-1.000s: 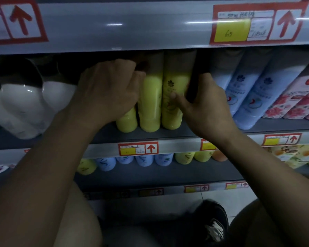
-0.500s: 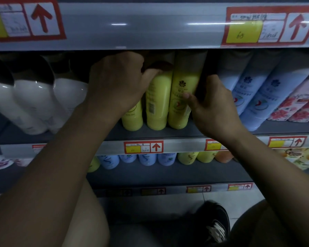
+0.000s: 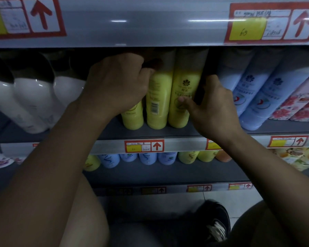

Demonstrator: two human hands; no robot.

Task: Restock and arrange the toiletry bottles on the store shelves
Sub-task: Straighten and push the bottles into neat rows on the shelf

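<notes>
Three yellow bottles stand side by side on the middle shelf (image 3: 150, 134). My left hand (image 3: 116, 84) wraps the left yellow bottle (image 3: 132, 118), with fingers reaching onto the middle yellow bottle (image 3: 158, 102), whose barcode faces me. My right hand (image 3: 210, 107) grips the right yellow bottle (image 3: 184, 86) from its right side, thumb pressed on the front label with the flower logo. The bottle tops are hidden in shadow under the upper shelf.
White bottles (image 3: 32, 104) stand to the left, pale blue bottles (image 3: 257, 97) and floral pink ones (image 3: 296, 104) to the right. The upper shelf edge (image 3: 150, 24) hangs close above. A lower shelf holds small blue and yellow bottles (image 3: 146, 158). My shoe (image 3: 216, 223) is on the floor.
The middle yellow bottle has turned so its barcode faces out. My left hand has risen and curled over the bottles' upper part. The right hand stays on the right bottle.
</notes>
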